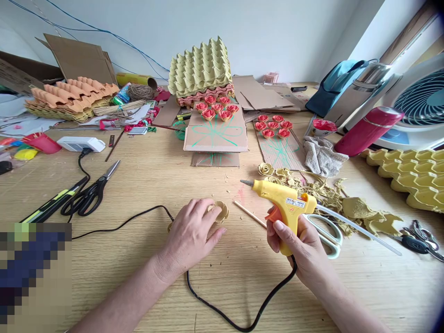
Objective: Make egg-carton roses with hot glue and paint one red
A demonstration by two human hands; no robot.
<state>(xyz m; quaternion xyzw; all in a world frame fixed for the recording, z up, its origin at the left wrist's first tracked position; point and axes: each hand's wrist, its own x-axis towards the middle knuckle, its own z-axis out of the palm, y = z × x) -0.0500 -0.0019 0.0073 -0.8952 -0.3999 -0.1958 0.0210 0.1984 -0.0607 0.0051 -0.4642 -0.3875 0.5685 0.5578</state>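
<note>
A yellow glue gun (284, 196) is gripped in my right hand (305, 249), its metal nozzle pointing left and a clear glue stick jutting from the back. My left hand (194, 226) hovers low over the table, thumb apart from the fingers. Its fingertips overlap a tan egg-carton paper flower (222, 212), and I cannot tell how firmly they touch it. Between the hands lies a thin wooden stick (249, 214). Behind my right hand rest pale-handled scissors (335, 236). Another tan flower (266, 169) sits beyond the gun.
Carton scraps (326, 194) and keys (418, 240) lie at right. Red flowers (217, 107) stand on cardboard (215, 134) ahead. Black scissors (92, 192), a utility knife (52, 203) and a power strip (81, 143) are at left. The gun's black cord (256, 319) loops in front.
</note>
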